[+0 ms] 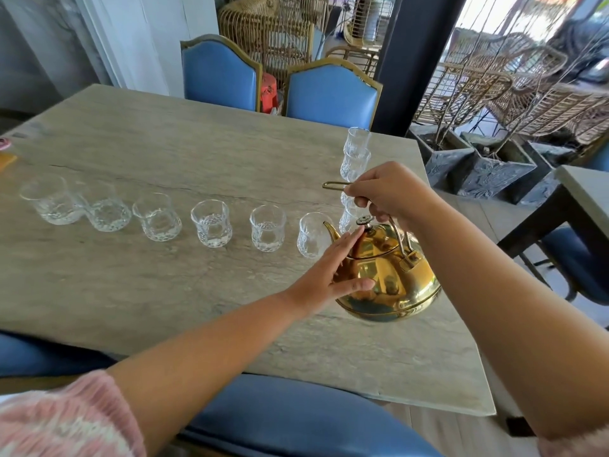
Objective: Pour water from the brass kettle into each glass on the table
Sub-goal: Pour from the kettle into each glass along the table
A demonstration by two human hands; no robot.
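Observation:
A shiny brass kettle [392, 278] hangs tilted just above the grey stone table [164, 285], its spout at the rim of the nearest glass [311, 234]. My right hand [389, 192] is closed around the kettle's wire handle. My left hand [333, 275] lies flat against the kettle's left side, fingers spread, touching near the lid. Several clear patterned glasses stand in a row leading left, from one [267, 227] to the far one [49, 202]. More glasses [356, 153] line up toward the far right edge, partly hidden behind my right hand.
Two blue padded chairs [329, 90] stand at the table's far side. Another blue seat [290, 417] sits right below me. Wicker chairs and grey stone planters [491, 169] crowd the right. A second table [583, 192] is at the far right.

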